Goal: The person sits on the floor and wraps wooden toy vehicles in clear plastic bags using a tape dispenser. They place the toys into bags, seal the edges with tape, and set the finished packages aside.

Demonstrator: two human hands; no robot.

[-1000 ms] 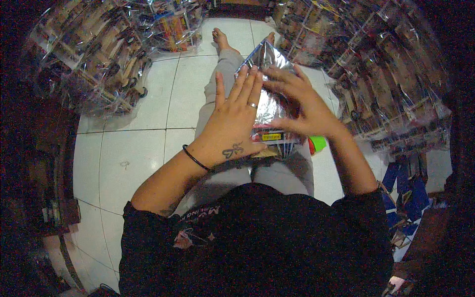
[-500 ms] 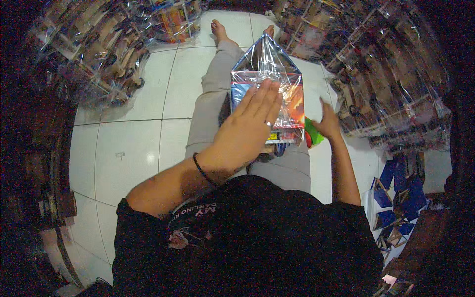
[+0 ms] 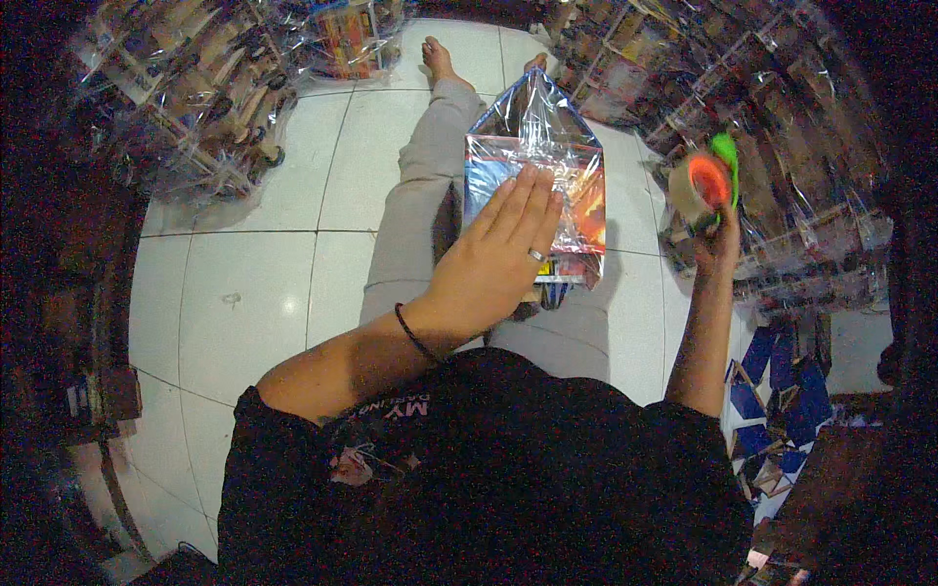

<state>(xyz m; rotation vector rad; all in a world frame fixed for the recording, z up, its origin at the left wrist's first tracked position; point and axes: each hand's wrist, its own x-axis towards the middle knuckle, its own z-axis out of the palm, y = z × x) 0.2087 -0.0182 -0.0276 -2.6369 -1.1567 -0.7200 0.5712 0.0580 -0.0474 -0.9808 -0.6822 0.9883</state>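
Note:
My left hand (image 3: 489, 254) lies flat, fingers stretched out, on a package wrapped in clear plastic (image 3: 586, 210). The package rests across my lap and has a blue and orange picture panel; its far end is a pointed, blue-edged frame under gathered film. Out to the right, my right hand (image 3: 721, 244) grips a green tape dispenser (image 3: 724, 148) in the air. A tan roll of tape (image 3: 688, 192) with a bright orange hub sits on it. The dispenser is a little blurred, and part of its handle is hidden in my fingers.
Plastic-wrapped stacks of wooden pieces stand at the far left (image 3: 210, 107) and along the right (image 3: 782, 146). Another wrapped orange package (image 3: 344, 44) is at the top. Blue triangular wooden frames (image 3: 782, 391) lie in a pile at the lower right, on white floor tiles (image 3: 249, 293).
My right hand has picked up the green tape dispenser from the floor beside my leg and raised it outward to the right. My left hand stays pressed on the package.

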